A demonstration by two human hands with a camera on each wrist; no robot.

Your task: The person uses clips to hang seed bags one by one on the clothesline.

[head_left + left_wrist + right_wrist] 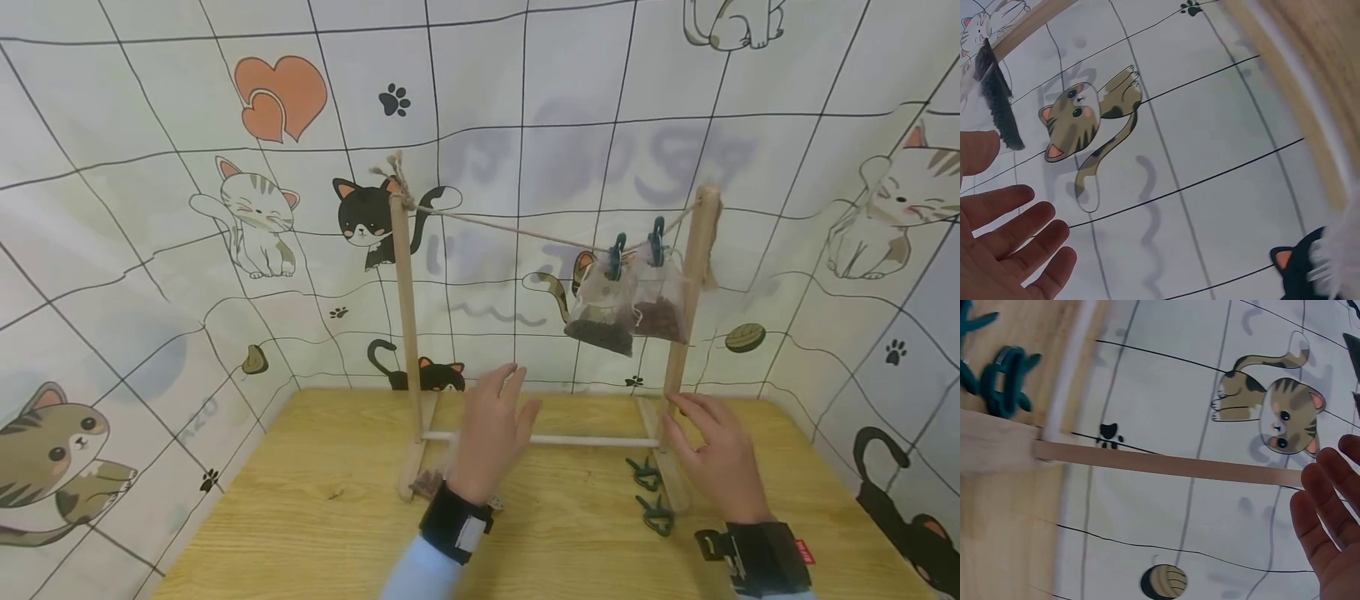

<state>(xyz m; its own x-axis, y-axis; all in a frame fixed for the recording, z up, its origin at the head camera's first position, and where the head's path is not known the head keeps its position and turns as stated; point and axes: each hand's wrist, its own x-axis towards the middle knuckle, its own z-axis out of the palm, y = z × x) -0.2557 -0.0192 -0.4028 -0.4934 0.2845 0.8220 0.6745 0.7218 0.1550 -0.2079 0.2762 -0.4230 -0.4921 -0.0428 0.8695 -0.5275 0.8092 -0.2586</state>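
Observation:
My left hand (491, 437) is raised above the table with its fingers spread loosely, holding nothing. Beyond it, a small sheer drawstring bag with dark filling (600, 333) hangs from the twine (510, 227) by a green clip (617, 257). Beside that bag hangs another one with reddish-brown filling (660, 317), under a second green clip (657, 242). The relaxed fingers of my right hand (716, 458) are close to the right wooden post (693, 267); whether they touch it I cannot tell. In the right wrist view this hand (1335, 531) holds nothing.
Two loose green clips (657, 515) lie on the wooden table (300, 517) by the frame's right foot (672, 483). Partly behind my left wrist lies a bag with reddish filling (427, 482). A white crossbar (585, 441) joins the posts low down. Cat-print cloth surrounds the table.

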